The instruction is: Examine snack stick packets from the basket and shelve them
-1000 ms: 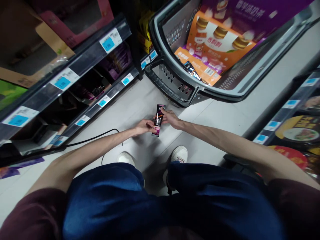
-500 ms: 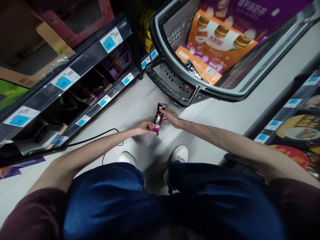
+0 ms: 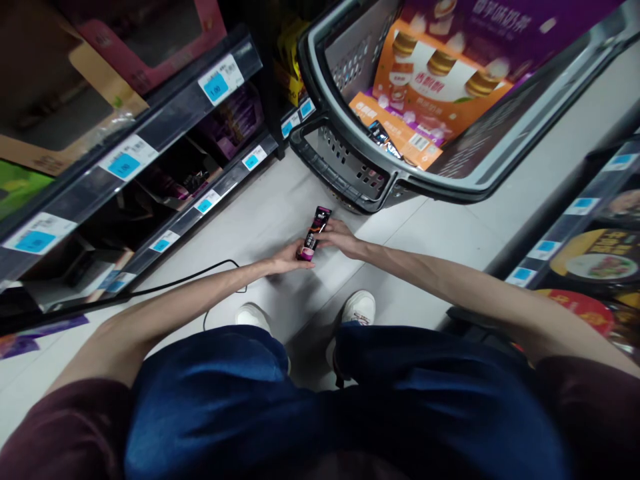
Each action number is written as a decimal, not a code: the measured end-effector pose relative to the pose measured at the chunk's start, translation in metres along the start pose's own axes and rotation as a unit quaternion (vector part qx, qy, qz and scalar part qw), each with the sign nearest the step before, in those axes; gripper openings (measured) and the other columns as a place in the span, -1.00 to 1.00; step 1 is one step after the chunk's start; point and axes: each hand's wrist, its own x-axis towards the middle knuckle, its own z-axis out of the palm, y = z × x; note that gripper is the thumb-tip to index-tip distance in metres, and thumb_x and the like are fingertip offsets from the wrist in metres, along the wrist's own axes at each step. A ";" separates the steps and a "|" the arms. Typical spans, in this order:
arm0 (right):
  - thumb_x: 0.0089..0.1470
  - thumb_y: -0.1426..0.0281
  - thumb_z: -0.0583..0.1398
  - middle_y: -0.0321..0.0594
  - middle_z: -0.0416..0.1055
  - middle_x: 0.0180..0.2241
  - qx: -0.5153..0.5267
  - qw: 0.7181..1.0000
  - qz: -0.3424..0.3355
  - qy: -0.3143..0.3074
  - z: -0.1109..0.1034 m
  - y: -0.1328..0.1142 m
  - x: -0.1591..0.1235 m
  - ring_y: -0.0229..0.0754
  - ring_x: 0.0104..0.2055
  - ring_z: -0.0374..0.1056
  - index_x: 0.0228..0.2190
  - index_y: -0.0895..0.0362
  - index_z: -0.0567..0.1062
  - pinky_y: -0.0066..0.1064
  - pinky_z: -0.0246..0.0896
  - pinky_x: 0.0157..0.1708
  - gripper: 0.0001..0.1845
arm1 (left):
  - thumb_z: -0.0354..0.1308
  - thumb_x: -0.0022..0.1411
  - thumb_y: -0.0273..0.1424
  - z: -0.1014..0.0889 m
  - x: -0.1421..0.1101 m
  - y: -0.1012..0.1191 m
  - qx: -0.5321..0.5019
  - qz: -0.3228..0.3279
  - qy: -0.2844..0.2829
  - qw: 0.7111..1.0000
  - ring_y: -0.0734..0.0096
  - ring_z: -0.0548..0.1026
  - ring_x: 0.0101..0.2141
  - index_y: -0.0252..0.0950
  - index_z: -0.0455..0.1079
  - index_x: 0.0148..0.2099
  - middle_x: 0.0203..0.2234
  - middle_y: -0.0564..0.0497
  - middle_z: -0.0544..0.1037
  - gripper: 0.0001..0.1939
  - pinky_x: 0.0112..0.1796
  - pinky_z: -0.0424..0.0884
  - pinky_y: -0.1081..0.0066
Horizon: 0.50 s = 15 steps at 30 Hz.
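A slim black-and-purple sachet [image 3: 321, 217] is held up over the pale floor between my hands, tilted with its upper end to the right. My left hand [image 3: 290, 257] is closed around its lower end, the thumb underneath. The fingers of my right hand [image 3: 341, 238] press on the sachet's middle from the right side, covering part of the print. Just beyond my hands is a grey shopping basket [image 3: 345, 189]. Inside it lie orange drink boxes [image 3: 425, 87], a purple box [image 3: 495, 27] and a dark packet [image 3: 383, 137].
On the left, a dark shelf [image 3: 180, 80] with blue-and-white price tags holds boxes and packets. Another shelf [image 3: 560, 233] on the right carries round food tubs [image 3: 600, 257]. A black cable [image 3: 200, 272] runs across the floor left of my shoes [image 3: 359, 308].
The sachet has tilted a little further and sits deeper in my left hand. My right fingers have shifted down from its upper part to its middle.
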 end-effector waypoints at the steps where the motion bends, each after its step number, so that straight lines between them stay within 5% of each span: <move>1: -0.29 0.48 0.43 -0.11 0.53 -0.11 0.001 1.000 -0.005 -0.013 0.000 0.001 0.000 -0.11 -0.19 0.48 -0.12 0.16 0.46 -0.35 0.47 -0.31 -0.40 | 0.36 -0.05 -0.15 0.001 0.001 -0.001 0.004 0.001 0.007 1.000 0.30 0.41 -0.29 -0.33 0.27 0.05 -0.29 -0.03 0.46 -0.34 -0.26 0.35 0.32; 7: -0.45 0.54 0.47 -0.15 0.52 -0.14 -0.016 0.996 -0.029 -0.084 -0.002 0.006 0.000 -0.13 -0.22 0.48 0.07 0.13 0.37 -0.37 0.46 -0.29 -0.06 | 0.18 -0.01 -0.37 0.003 0.003 -0.009 -0.011 -0.013 -0.005 1.000 0.37 0.36 -0.40 -0.29 0.34 -0.06 -0.39 0.02 0.43 -0.60 -0.37 0.31 0.38; 12: -0.37 0.29 0.52 -0.21 0.48 -0.45 -0.099 0.991 -0.020 -0.084 -0.002 0.008 0.002 -0.25 -0.49 0.39 -0.31 0.22 0.51 -0.46 0.35 -0.53 -0.45 | 0.12 0.03 -0.36 0.003 0.006 -0.015 -0.049 -0.012 -0.041 0.998 0.35 0.40 -0.37 -0.30 0.43 -0.12 -0.36 -0.04 0.49 -0.67 -0.39 0.31 0.40; 15: -0.29 0.12 0.49 -0.21 0.43 -0.59 -0.143 0.987 -0.013 -0.067 -0.002 0.009 0.003 -0.28 -0.59 0.31 -0.51 0.22 0.50 -0.46 0.29 -0.61 -0.52 | 0.23 0.04 -0.25 0.006 0.007 -0.016 -0.036 -0.010 -0.023 0.999 0.34 0.43 -0.40 -0.31 0.48 -0.20 -0.38 -0.05 0.53 -0.71 -0.37 0.32 0.40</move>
